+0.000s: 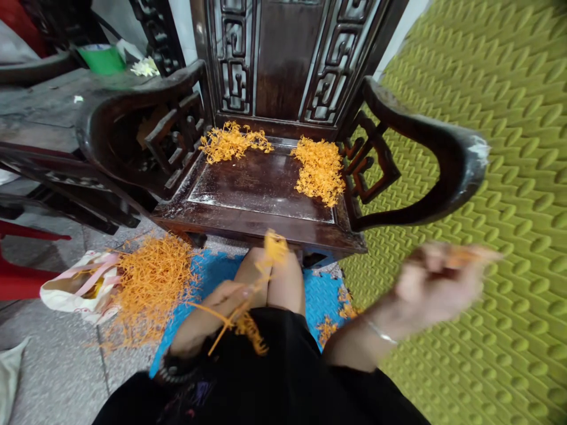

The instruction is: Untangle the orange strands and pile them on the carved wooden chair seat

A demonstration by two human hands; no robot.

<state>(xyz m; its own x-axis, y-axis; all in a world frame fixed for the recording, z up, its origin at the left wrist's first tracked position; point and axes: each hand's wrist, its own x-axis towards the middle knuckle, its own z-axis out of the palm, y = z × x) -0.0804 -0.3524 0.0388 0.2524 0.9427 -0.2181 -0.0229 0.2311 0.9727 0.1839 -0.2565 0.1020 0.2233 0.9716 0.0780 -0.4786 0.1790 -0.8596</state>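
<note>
While the left hand (212, 301) pinches orange strands (250, 330), the blurred right hand (438, 283) curls around more strands.

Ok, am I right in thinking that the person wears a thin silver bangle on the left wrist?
Not quite: the head view shows the thin silver bangle on the right wrist, behind the raised right hand, not on the left wrist.

A tangled bunch of thin orange strands (248, 324) dangles from my left hand (217, 304). Two loose heaps (319, 171) lie on the wooden seat (261, 189).
</note>
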